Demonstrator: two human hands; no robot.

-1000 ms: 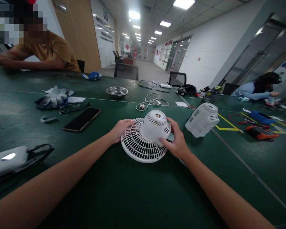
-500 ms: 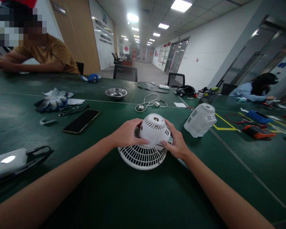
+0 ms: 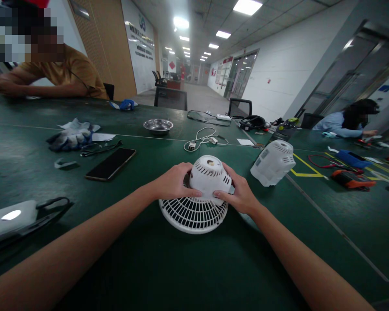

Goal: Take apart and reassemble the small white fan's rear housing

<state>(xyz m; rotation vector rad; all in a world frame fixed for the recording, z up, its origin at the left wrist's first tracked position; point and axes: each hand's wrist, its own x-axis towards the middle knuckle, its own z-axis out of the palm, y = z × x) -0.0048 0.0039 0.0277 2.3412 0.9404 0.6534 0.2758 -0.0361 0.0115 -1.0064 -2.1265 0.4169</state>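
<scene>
Thumb of the left hand [image 3: 170, 182] across the near side of a white vented housing [image 3: 211, 177], fingers curled behind — tips hidden. Right hand [image 3: 240, 192] clasped likewise around the opposite side, fingertips also out of sight. Directly beneath, on the green table [image 3: 181, 272], a white grille [image 3: 194, 218], far rim covered (joined to the housing or merely under it, impossible to tell). Farther right, a second white housing [image 3: 274, 163], partly blocking a dark bottle-like object [image 3: 284, 129]; leftward, a phone [image 3: 110, 164] — then a white device [image 3: 11, 219], cut off by the view's edge.
</scene>
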